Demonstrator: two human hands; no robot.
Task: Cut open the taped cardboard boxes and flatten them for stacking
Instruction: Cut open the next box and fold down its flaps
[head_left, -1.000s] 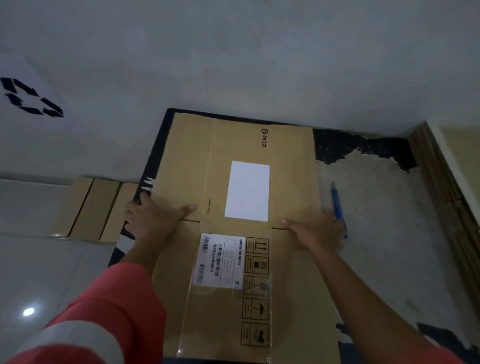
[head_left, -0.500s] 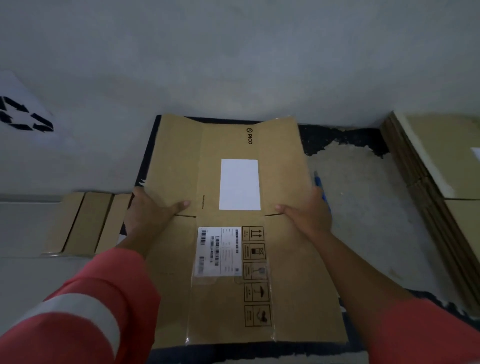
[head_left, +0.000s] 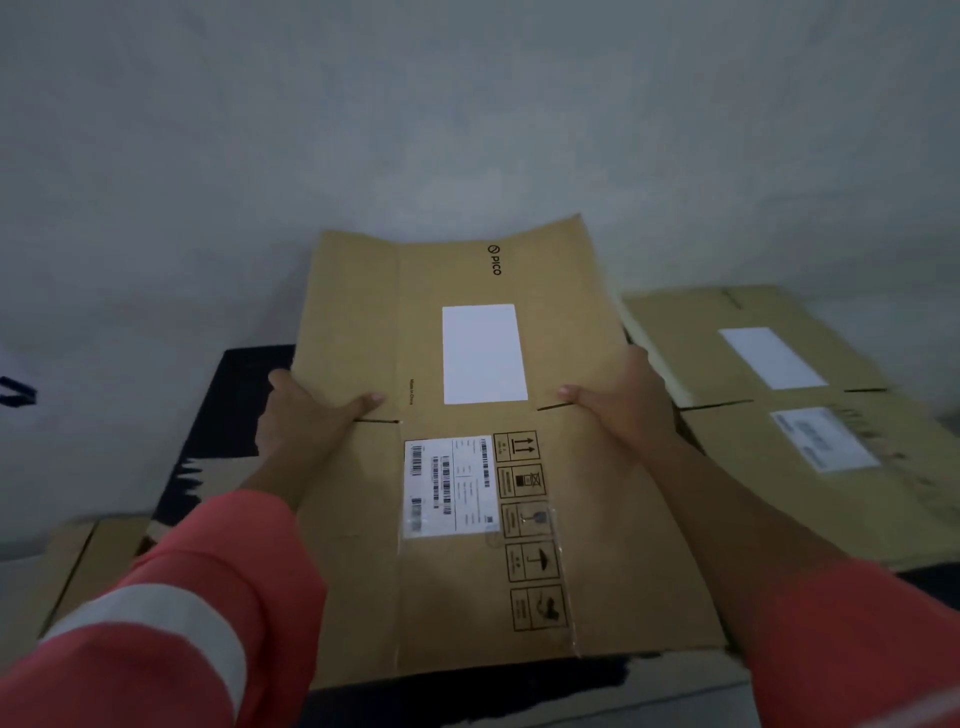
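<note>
Cardboard (head_left: 78, 571) is lying flat at the floor's left edge, beside a dark mat (head_left: 234, 410). Next, the left grip (head_left: 306, 415) is pinching the flattened box (head_left: 597, 493) at its left edge, thumb on top, fingers hidden beneath. The box is hanging between both grips over the mat, long axis pointing away from the person. The right grip (head_left: 623, 410) is clamping the right edge likewise. The stack (head_left: 779, 364) is lying just right of it, nearer the right grip, so a rightward swing is probably coming.
</note>
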